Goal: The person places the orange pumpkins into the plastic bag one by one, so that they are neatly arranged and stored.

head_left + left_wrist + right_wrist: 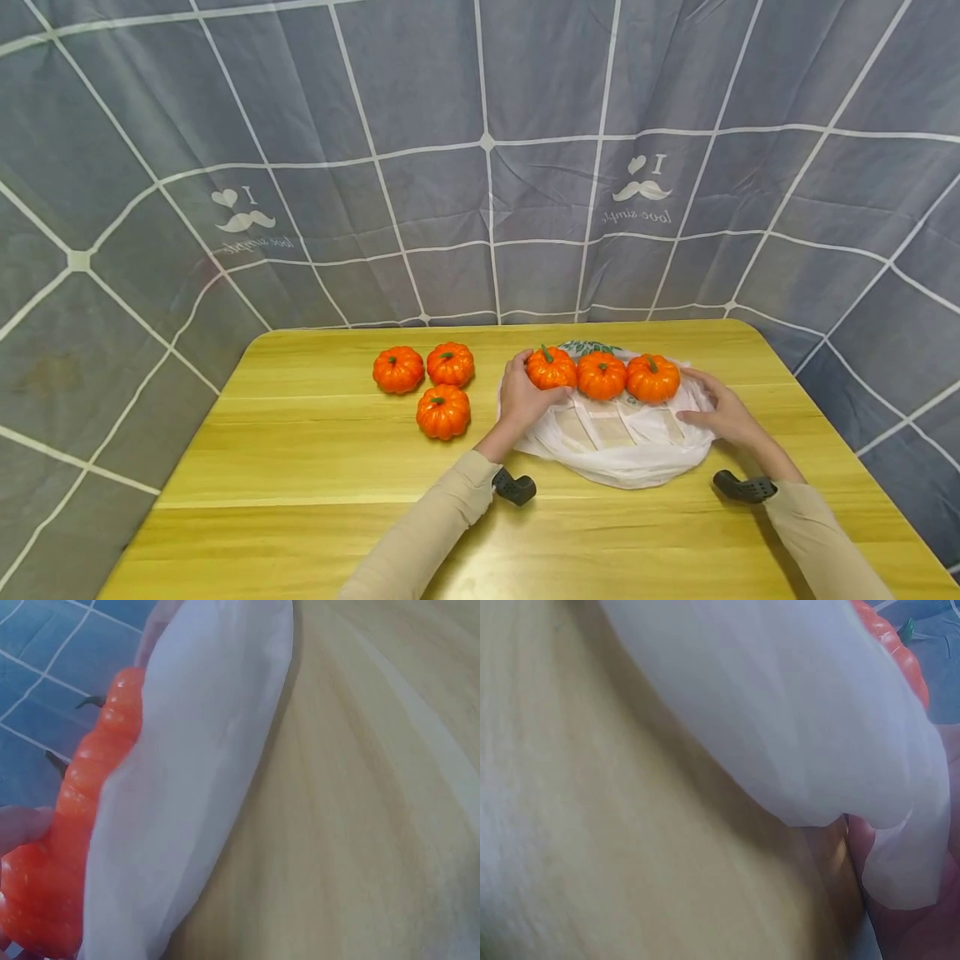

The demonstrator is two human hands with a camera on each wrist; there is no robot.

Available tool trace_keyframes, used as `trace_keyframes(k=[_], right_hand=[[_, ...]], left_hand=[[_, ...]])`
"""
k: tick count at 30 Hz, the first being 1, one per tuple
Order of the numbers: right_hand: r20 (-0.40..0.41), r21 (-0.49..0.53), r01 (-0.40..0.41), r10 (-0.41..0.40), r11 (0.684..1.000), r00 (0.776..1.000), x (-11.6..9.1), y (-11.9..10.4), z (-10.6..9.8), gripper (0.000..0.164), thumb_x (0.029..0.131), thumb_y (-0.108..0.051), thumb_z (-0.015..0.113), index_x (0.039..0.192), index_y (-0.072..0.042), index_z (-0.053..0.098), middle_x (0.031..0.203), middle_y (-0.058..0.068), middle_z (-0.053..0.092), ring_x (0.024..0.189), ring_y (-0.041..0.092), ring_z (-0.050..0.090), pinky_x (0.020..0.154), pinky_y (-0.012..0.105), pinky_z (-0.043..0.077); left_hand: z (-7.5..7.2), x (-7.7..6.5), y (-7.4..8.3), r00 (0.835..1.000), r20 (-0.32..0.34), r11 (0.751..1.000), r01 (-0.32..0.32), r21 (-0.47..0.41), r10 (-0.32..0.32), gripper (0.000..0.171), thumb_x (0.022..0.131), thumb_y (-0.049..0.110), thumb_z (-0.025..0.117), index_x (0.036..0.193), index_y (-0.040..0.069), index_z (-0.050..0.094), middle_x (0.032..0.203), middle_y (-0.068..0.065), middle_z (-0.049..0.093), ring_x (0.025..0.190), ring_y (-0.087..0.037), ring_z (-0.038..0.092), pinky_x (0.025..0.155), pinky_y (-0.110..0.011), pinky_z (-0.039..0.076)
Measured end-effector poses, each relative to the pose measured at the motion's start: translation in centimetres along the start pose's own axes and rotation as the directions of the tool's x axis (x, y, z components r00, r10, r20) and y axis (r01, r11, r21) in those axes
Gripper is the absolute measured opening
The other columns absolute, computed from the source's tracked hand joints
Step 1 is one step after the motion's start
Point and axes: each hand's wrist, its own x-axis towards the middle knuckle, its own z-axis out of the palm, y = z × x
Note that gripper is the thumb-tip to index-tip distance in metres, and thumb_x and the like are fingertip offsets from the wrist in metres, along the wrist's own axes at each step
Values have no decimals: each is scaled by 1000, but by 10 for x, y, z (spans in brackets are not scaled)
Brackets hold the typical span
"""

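Three orange pumpkins stand in a row on a white plastic bag (637, 462) at the right of the table. My left hand (525, 396) holds the leftmost pumpkin (550, 371), its thumb in front and its fingers around the left side. Beside it are the middle pumpkin (601, 377) and the right pumpkin (652, 379). At the bag's right edge my right hand (726, 412) touches the plastic, fingers spread and thumb apart, close to the right pumpkin. In the right wrist view, a fold of the bag (780, 712) covers part of that hand.
Three more pumpkins form a loose cluster left of the bag: one pumpkin (398, 370), another pumpkin (451, 365) behind, and a third pumpkin (443, 412) nearer. They sit on the wooden table (300, 467). A grey checked curtain (540, 192) hangs behind the table.
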Motion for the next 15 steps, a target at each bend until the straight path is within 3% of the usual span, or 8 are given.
trace_keyframes(k=[8,15], right_hand=[[-6,-17,9,-9,1000,1000,0,-3,-1,77,80,-6,73,143,8,32,145,38,29,128,54,32,101,69,30],[-16,-23,9,-9,1000,1000,0,-1,0,77,78,-5,74,142,8,33,145,38,31,127,54,34,100,68,31]], left_hand=[[-1,0,-2,1000,1,997,-31,66,31,83,65,31,87,136,10,49,132,-11,54,118,-30,54,100,-47,44],[-5,-2,-8,999,8,999,-31,32,31,82,64,30,88,134,10,50,132,-10,59,119,-29,56,102,-45,43]])
